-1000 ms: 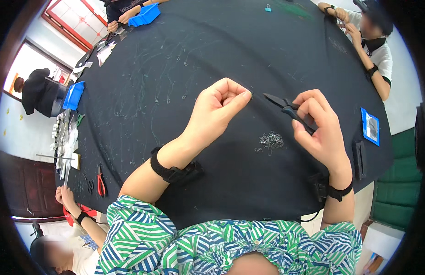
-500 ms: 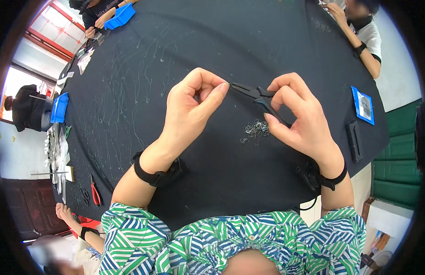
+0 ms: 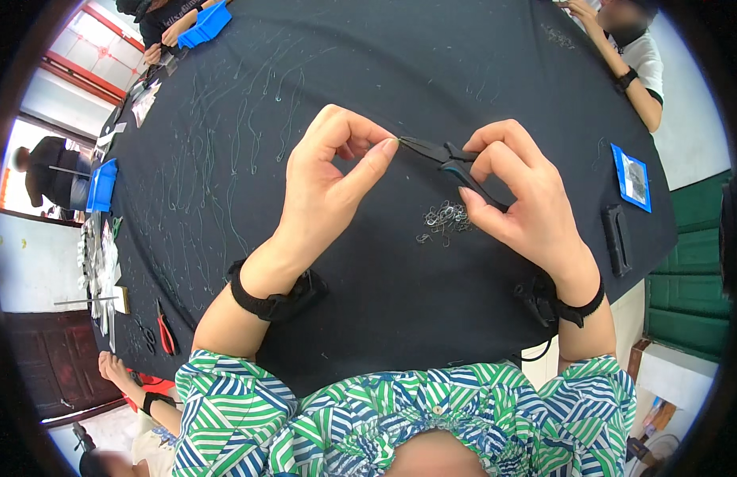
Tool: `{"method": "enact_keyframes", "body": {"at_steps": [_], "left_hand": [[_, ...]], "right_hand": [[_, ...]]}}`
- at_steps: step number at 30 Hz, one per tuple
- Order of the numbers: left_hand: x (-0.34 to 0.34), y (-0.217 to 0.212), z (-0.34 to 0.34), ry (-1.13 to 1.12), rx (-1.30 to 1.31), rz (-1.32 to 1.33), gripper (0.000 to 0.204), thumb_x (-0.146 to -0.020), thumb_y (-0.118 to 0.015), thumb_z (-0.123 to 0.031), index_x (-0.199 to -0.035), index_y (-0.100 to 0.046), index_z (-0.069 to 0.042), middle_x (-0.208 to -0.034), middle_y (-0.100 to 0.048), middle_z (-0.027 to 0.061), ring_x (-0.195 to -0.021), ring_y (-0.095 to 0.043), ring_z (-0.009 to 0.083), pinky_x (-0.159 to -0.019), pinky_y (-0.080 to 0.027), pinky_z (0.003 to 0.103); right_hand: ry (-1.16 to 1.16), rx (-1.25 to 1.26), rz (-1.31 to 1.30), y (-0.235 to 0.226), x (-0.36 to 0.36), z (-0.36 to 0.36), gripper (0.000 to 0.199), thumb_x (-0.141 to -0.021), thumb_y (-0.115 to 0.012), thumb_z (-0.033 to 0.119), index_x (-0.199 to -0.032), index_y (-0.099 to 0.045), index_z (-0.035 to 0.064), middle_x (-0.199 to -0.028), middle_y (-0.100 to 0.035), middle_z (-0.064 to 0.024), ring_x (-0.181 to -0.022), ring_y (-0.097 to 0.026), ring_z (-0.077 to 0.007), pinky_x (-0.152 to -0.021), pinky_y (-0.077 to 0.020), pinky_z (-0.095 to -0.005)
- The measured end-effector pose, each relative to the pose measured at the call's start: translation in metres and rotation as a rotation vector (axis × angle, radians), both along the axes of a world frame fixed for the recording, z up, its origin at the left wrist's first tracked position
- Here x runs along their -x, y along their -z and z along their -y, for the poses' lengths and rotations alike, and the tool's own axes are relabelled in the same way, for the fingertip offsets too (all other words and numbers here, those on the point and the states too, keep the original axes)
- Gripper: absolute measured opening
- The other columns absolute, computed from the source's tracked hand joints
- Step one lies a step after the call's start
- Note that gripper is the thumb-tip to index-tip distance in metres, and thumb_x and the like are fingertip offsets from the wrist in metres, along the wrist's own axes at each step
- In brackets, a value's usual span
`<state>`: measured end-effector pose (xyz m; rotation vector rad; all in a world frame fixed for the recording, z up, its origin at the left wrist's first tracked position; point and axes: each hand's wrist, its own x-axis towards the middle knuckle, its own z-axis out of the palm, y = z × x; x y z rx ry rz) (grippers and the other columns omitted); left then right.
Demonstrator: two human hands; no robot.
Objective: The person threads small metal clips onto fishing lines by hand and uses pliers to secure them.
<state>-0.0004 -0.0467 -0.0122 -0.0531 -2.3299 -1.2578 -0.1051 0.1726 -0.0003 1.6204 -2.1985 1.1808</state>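
My right hand (image 3: pixel 527 191) is wrapped round the handles of a pair of dark needle-nose pliers (image 3: pixel 434 151). The jaws point left and their tip meets the pinched thumb and forefinger of my left hand (image 3: pixel 325 175). Whatever sits between those fingertips is too small to make out. Just below the pliers, a little heap of small metal hooks (image 3: pixel 446 219) lies on the black cloth (image 3: pixel 400 302). Left of my left hand, many thin looped lines (image 3: pixel 253 143) are spread over the cloth.
A blue packet (image 3: pixel 631 179) and a black case (image 3: pixel 616 241) lie at the right edge. Red-handled pliers (image 3: pixel 166 336), scissors (image 3: pixel 148 338) and a blue bin (image 3: pixel 103 187) are at the left. Another blue bin (image 3: pixel 203 25) stands at the far left. Other people sit round the table.
Both hands have shifted only slightly, with the left hand a little farther up. The pliers' tip stays at the left fingertips, and the jaws look closer together.
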Motion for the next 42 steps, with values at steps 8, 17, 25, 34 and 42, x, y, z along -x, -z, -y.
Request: {"method": "enact_keyframes", "body": {"at_steps": [8, 17, 25, 34, 42], "left_hand": [[0.002, -0.001, 0.0, -0.069, 0.077, -0.052, 0.008, -0.089, -0.066, -0.008, -0.087, -0.062, -0.001, -0.087, -0.055, 0.0009, -0.077, -0.053, 0.0069, -0.069, -0.042, 0.022], [0.008, 0.003, 0.012, -0.213, -0.02, -0.112, 0.01, -0.081, -0.07, -0.011, -0.079, -0.064, -0.003, -0.079, -0.056, 0.0008, -0.073, -0.05, 0.0119, -0.065, -0.039, 0.026], [0.007, 0.002, 0.019, -0.201, 0.063, -0.093, 0.007, -0.09, -0.064, -0.007, -0.085, -0.061, -0.003, -0.085, -0.051, -0.0034, -0.069, -0.046, 0.0011, -0.06, -0.037, 0.017], [0.01, 0.001, 0.019, -0.271, -0.047, -0.142, 0.008, -0.081, -0.07, -0.009, -0.078, -0.064, -0.006, -0.077, -0.054, -0.0017, -0.069, -0.046, 0.0078, -0.061, -0.036, 0.024], [0.008, 0.0, 0.019, -0.22, -0.228, -0.076, 0.007, -0.088, -0.067, -0.009, -0.085, -0.062, -0.004, -0.076, -0.053, -0.0055, -0.067, -0.044, 0.0018, -0.06, -0.036, 0.018]], "right_hand": [[0.037, -0.028, 0.04, 0.001, -0.004, -0.001, 0.023, -0.072, -0.07, 0.01, -0.08, -0.05, 0.0032, -0.091, -0.055, -0.0114, -0.078, -0.059, -0.0305, -0.067, -0.0482, -0.0377], [0.453, -0.043, -0.007, -0.006, 0.039, -0.033, 0.019, -0.075, -0.066, 0.011, -0.08, -0.052, -0.0013, -0.081, -0.053, -0.0108, -0.071, -0.055, -0.0233, -0.067, -0.0459, -0.033], [0.704, -0.03, -0.084, -0.008, 0.07, -0.062, 0.02, -0.077, -0.067, 0.013, -0.082, -0.054, -0.0023, -0.08, -0.053, -0.0087, -0.07, -0.054, -0.0165, -0.068, -0.0448, -0.0295], [0.924, -0.098, -0.033, 0.002, 0.107, -0.096, 0.026, -0.078, -0.068, 0.023, -0.082, -0.057, -0.0002, -0.081, -0.056, -0.0095, -0.068, -0.055, -0.0169, -0.067, -0.0448, -0.0311], [0.602, -0.122, 0.017, 0.005, 0.096, -0.092, 0.023, -0.077, -0.067, 0.018, -0.078, -0.053, -0.0008, -0.076, -0.052, -0.0089, -0.069, -0.052, -0.019, -0.065, -0.044, -0.031]]}}
